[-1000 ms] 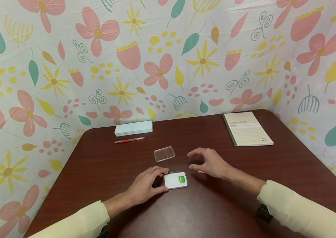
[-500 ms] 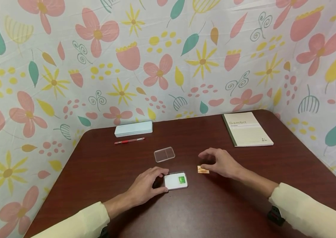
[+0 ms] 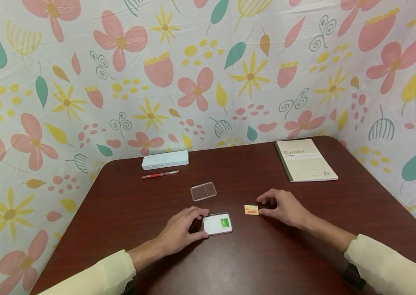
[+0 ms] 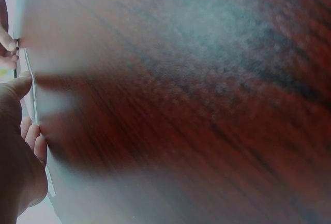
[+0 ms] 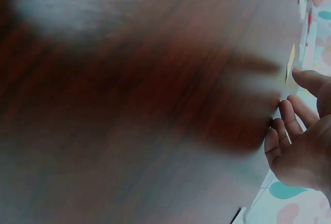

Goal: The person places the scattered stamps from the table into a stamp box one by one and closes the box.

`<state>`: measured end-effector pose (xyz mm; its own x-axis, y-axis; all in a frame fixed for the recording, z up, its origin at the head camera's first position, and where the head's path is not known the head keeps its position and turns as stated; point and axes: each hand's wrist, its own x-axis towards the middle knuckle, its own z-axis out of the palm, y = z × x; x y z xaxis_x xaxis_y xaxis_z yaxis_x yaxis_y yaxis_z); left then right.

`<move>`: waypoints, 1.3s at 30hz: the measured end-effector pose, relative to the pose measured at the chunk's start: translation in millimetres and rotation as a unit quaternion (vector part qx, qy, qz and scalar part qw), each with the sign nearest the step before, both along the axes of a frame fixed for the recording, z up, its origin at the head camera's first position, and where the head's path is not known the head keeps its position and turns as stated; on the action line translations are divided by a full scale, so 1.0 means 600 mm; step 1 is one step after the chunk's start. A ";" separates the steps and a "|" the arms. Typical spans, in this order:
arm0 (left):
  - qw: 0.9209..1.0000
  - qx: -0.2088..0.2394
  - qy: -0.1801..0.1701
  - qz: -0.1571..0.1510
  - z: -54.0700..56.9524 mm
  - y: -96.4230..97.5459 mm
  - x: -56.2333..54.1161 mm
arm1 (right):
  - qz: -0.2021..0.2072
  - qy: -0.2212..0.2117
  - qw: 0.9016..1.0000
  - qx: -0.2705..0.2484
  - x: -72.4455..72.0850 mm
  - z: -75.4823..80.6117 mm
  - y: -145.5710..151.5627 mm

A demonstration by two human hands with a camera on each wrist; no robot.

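Note:
My left hand holds the left end of a shallow clear case, with the thumb at its near corner and the fingers at its far corner. Inside lies a white card with a small green stamp-like square at its right. To the right, an orange-and-cream stamp-like piece of paper lies flat on the table. My right hand is just right of this paper, thumb tip at its right edge and fingers relaxed. In the right wrist view, the paper shows edge-on beside the thumb.
A clear rectangular lid lies behind the case. Farther back are a red pen and a pale blue box. A notepad lies at the back right. Flowered cloth hangs behind the brown table.
My right hand has moved right, uncovering the orange-and-cream paper that it mostly hid before. The left hand and the case have stayed in place.

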<state>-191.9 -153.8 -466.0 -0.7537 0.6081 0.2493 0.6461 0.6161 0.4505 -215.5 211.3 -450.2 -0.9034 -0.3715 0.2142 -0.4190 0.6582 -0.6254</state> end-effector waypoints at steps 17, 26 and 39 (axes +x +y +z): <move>1.000 -0.005 -0.007 0.005 0.001 0.000 0.000 | -0.026 0.016 0.999 -0.011 0.003 -0.016 -0.004; 1.000 -0.008 -0.016 0.007 0.002 0.001 -0.002 | -0.033 0.013 0.999 -0.014 0.002 -0.017 -0.008; 1.000 -0.013 -0.015 0.006 0.002 0.001 -0.001 | -0.021 -0.001 1.000 -0.012 0.001 -0.015 -0.011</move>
<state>-192.5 -153.4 -464.6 -0.7672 0.6054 0.2119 0.6260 0.6345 0.4534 -214.8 204.8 -459.3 -0.9189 -0.3270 0.2206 -0.3891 0.6598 -0.6429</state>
